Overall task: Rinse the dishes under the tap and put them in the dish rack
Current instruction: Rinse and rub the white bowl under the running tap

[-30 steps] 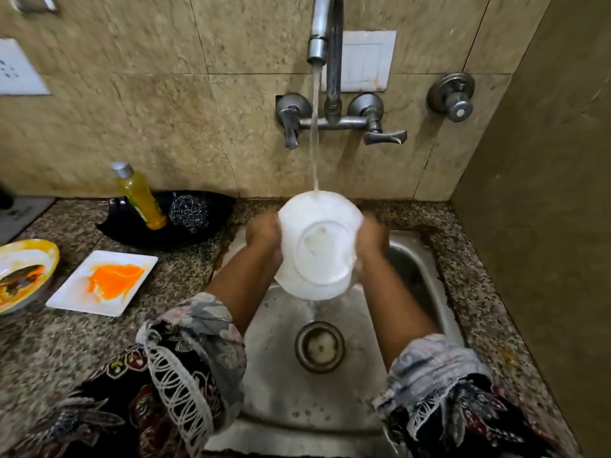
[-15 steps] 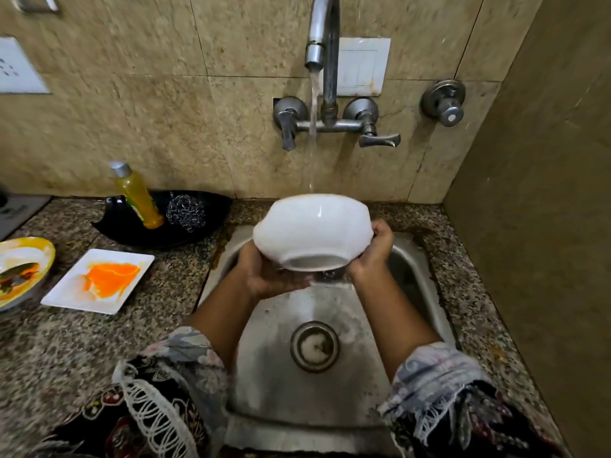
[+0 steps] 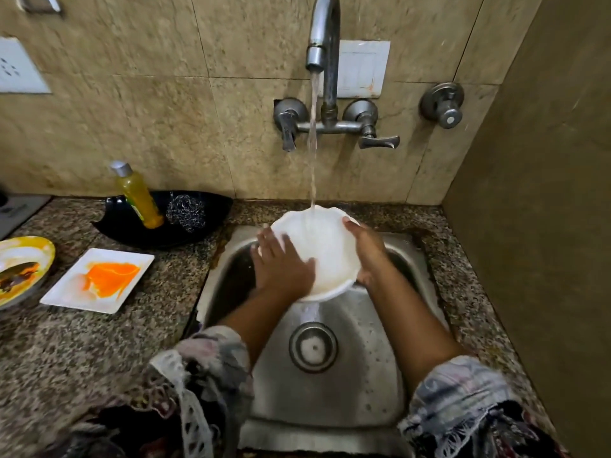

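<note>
White bowl [image 3: 325, 252] is held at frame centre over the sink [image 3: 330, 385], mouth tilted up under the tap stream [image 3: 312, 143]. Right hand [image 3: 368, 251] is clasped on its right rim; left hand [image 3: 282, 264] is laid flat inside. No dish rack is visible, so the transfer direction cannot be told.

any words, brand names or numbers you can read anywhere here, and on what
None can be read.
Yellow dish soap bottle: a label patch on its side, too blurred to read.
Wall socket plate: only holes, no text.
White blank plate behind the tap: no print visible.
White bowl, square white plate, yellow-rimmed plate: no markings.
</note>
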